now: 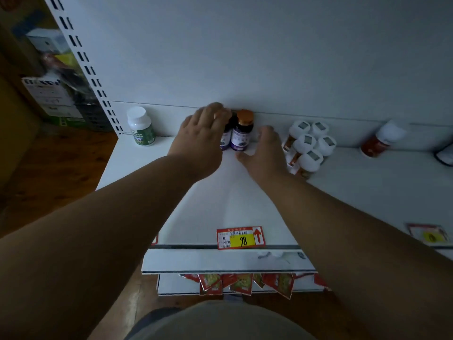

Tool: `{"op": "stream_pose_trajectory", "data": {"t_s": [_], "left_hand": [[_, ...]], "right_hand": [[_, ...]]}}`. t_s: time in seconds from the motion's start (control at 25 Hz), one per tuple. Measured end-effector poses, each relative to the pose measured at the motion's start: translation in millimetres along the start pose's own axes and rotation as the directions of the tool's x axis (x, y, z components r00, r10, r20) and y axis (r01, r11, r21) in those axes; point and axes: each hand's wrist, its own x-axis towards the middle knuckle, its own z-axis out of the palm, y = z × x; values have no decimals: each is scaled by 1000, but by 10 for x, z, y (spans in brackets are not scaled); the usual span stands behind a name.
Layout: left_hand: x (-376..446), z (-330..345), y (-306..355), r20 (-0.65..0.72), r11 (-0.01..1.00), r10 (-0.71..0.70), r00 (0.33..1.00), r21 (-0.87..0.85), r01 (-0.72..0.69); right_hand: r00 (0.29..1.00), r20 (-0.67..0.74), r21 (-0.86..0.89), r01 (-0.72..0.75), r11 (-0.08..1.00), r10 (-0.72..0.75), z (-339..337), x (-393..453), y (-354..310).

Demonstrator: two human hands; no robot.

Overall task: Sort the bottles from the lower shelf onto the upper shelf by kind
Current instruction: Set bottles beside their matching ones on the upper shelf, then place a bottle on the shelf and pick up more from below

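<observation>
Nearest, at the bottom: strip of red and yellow price tags [241,283] hanging off the lower shelf edge [220,289]; the lower shelf's surface is hidden, can't tell how many bottles remain there. Above it, red-and-yellow price label marked 98 [240,238] on the front rail of the white upper shelf [245,204].

Mid-shelf: both arms reach in. Left hand [202,136] lies over the top of a dark purple-labelled bottle [226,137], fingers curved round its cap, so it looks to be grasping it, though the hand covers most of the bottle. Right hand [266,149] is released, fingers relaxed and spread, just beside a second dark bottle with orange cap and purple label [242,131], not clearly touching it.

Back of shelf: the two purple bottles stand upright, touching, against the back panel [269,57]. Right of them, a tight cluster of white-capped orange-labelled bottles [310,144]. Far right, one more white-capped orange bottle [382,141] tilted, apart from the cluster. Far left, a lone white bottle with green label [140,127].

Progress judgement: well underway. Three kinds already grouped; the purple pair is being squared up, and the stray orange one likely still needs joining its group.
</observation>
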Motion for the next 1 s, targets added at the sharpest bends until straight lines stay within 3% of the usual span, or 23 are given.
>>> {"op": "stream_pose_trajectory", "data": {"t_s": [0.16, 0.32, 0.6, 0.84, 1.0], "left_hand": [[-485, -15, 79, -40, 989, 41, 998, -141, -47], [-1109, -34, 153, 35, 942, 210, 977, -275, -193], [-1846, -190, 433, 121, 889, 363, 924, -341, -305], [-2275, 173, 943, 259, 942, 223, 940, -304, -140], [-2545, 769, 1401, 407, 965, 224, 886, -222, -142]], "right_hand": [[999, -33, -90, -18, 996, 15, -204, -630, -252], [987, -160, -33, -24, 999, 19, -366, -1428, -491], [978, -206, 141, -10, 990, 39, -783, -2393, -682], [983, -113, 128, -133, 983, 148, -834, -3049, -32], [983, -67, 173, -156, 972, 169, -755, -3226, 602]]}}
